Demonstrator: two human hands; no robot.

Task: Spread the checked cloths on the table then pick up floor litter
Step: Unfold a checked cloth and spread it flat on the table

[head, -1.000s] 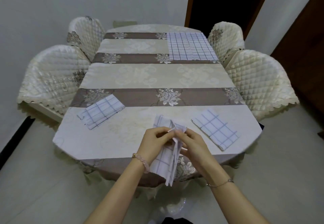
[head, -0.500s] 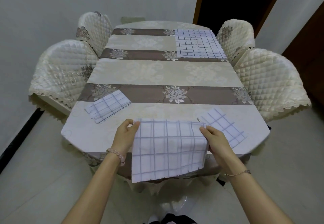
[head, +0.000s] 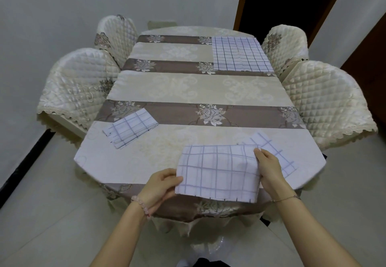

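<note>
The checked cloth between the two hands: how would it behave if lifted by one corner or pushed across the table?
Probably floppy: the checked cloth dents and creases near the right hand. Likely very light, since the left hand pinches just a corner. Pushed on the table, it would likely bunch rather than slide, given those creases.

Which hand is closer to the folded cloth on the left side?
Left. The left hand pinches the open cloth's near corner, close to the folded cloth but not touching. The right hand holds the far corner, across the table.
</note>
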